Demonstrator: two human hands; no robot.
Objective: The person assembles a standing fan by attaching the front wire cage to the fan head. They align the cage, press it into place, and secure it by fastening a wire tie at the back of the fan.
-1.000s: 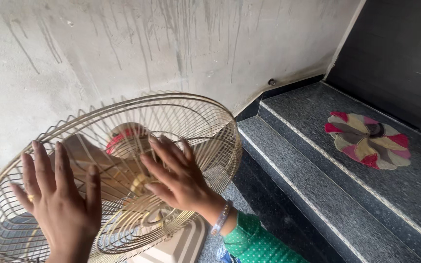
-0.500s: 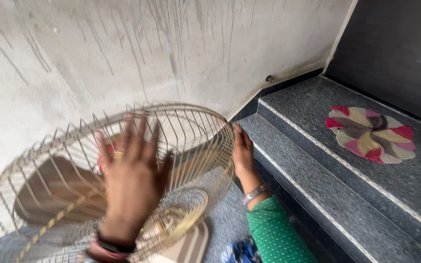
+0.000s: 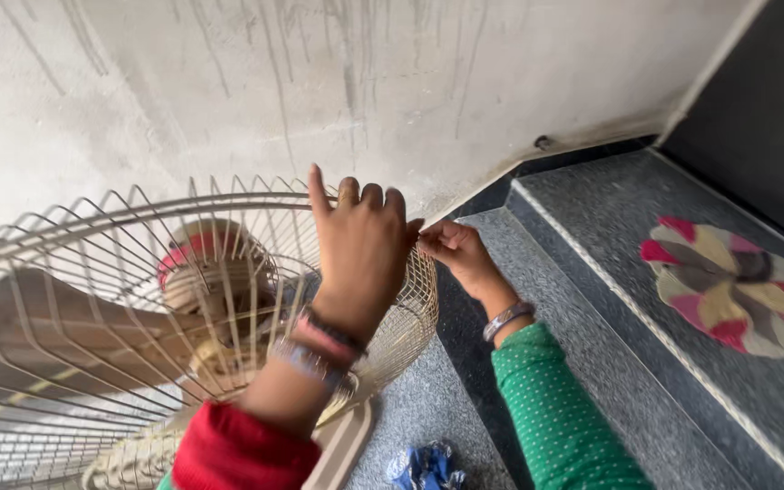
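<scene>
A beige table fan lies tilted on the floor, its gold wire guard (image 3: 93, 272) facing me. Behind the wires I see a beige blade (image 3: 47, 336) and a red hub cap (image 3: 188, 249). My left hand (image 3: 363, 240), with a red sleeve and bangles, reaches across the guard, its fingers curled over the rim at the upper right. My right hand (image 3: 457, 254), with a green dotted sleeve and a silver bracelet, pinches the same rim edge just beside the left hand's fingers. What the fingertips pinch is too small to tell.
A stained concrete wall (image 3: 183, 82) stands right behind the fan. Dark speckled stone steps (image 3: 592, 263) rise to the right, with a round patchwork mat (image 3: 741, 286) on the upper one. A crumpled blue cloth (image 3: 424, 465) lies on the floor by the fan's base (image 3: 342, 449).
My left hand moved from flat on the guard's face to its upper right rim and curled over it. My right hand rose along the rim edge to meet it. The view shifted right.
</scene>
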